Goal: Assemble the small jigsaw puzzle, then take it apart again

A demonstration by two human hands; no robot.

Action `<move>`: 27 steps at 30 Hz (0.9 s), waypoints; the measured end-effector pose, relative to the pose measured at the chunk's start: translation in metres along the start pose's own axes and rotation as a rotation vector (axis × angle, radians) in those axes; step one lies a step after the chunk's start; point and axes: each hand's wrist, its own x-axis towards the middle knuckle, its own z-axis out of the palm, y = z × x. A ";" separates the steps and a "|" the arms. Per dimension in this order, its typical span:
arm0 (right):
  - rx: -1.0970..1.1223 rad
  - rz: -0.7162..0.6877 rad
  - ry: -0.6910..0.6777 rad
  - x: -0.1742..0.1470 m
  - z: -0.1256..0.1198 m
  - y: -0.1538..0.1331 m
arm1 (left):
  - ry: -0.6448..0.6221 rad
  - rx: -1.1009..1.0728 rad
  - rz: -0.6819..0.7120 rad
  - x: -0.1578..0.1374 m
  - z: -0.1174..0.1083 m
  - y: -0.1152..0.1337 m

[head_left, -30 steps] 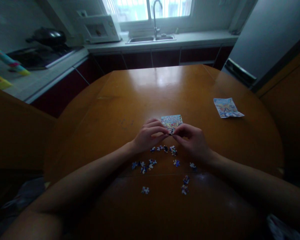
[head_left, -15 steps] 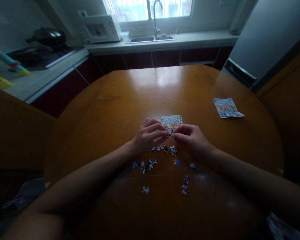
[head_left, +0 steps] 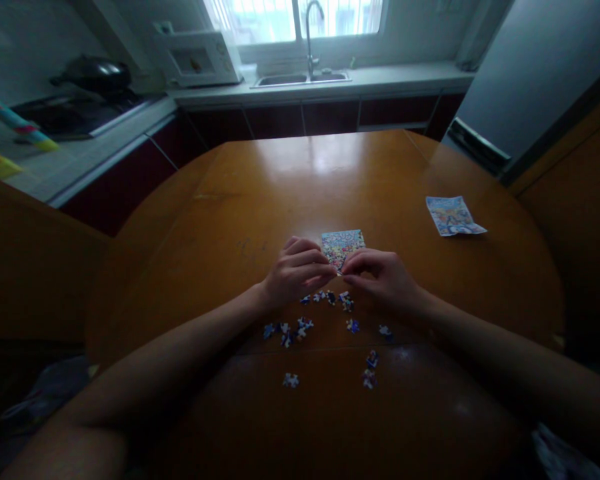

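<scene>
A partly joined jigsaw puzzle (head_left: 341, 245) lies on the table beyond my hands, its near part covered by my fingers. My left hand (head_left: 300, 270) touches its near left corner, fingers drawn together towards the thumb; what they hold, if anything, is hidden. From the other side, my right hand (head_left: 380, 273) pinches a small puzzle piece at the near edge, mostly covered by the fingertips. Just below the hands lies a row of loose puzzle pieces (head_left: 331, 297). A cluster of pieces (head_left: 287, 333) sits below my left forearm, and a blue piece (head_left: 353, 326) lies below the row.
The wooden table (head_left: 260, 193) has rounded sides. A creased picture sheet (head_left: 453, 217) lies at the right. Other loose pieces (head_left: 291, 380) are nearer me. Behind stand a counter with a sink (head_left: 303, 79), a microwave (head_left: 200, 59) and a pan (head_left: 97, 73) on the stove.
My right hand's fingertips have shifted slightly left and down, closer to the left fingertips. The dark piece seen between the hands is now mostly hidden. My left hand has hardly moved.
</scene>
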 end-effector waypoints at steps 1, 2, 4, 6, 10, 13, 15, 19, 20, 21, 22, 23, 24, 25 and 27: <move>-0.003 -0.018 -0.008 0.001 -0.003 0.001 | -0.002 -0.003 -0.006 0.000 0.000 0.000; -0.018 -0.034 -0.010 0.002 -0.007 0.002 | -0.003 -0.007 -0.015 0.001 0.000 0.000; -0.096 -0.070 -0.003 0.006 -0.018 0.005 | -0.015 -0.020 -0.047 0.001 0.000 0.000; -0.233 -0.114 0.003 0.010 -0.032 0.010 | -0.062 -0.025 -0.086 0.002 0.001 -0.002; -0.430 -0.149 -0.073 0.014 -0.051 0.022 | -0.219 -0.042 -0.099 0.000 0.006 -0.004; -0.503 -0.145 -0.160 0.013 -0.052 0.027 | -0.308 -0.067 -0.085 -0.002 0.009 -0.004; -0.538 -0.152 -0.197 0.011 -0.048 0.029 | -0.351 -0.073 -0.090 -0.003 0.009 -0.004; -0.584 -0.163 -0.231 0.011 -0.045 0.030 | -0.433 -0.062 -0.097 0.000 0.006 -0.001; -0.592 -0.165 -0.235 0.011 -0.045 0.031 | -0.447 -0.061 -0.099 0.000 0.005 0.000; -0.598 -0.167 -0.239 0.011 -0.045 0.032 | -0.457 -0.061 -0.104 0.001 0.004 0.001; -0.603 -0.169 -0.242 0.011 -0.046 0.033 | -0.464 -0.064 -0.109 0.002 0.004 0.001; -0.607 -0.172 -0.242 0.011 -0.046 0.034 | -0.469 -0.069 -0.113 0.002 0.004 0.001; -0.610 -0.174 -0.241 0.011 -0.047 0.035 | -0.473 -0.074 -0.117 0.003 0.004 0.002; -0.612 -0.176 -0.237 0.011 -0.047 0.036 | -0.477 -0.077 -0.121 0.003 0.004 0.002; -0.620 -0.175 -0.234 0.011 -0.047 0.038 | -0.484 -0.084 -0.126 0.003 0.004 0.002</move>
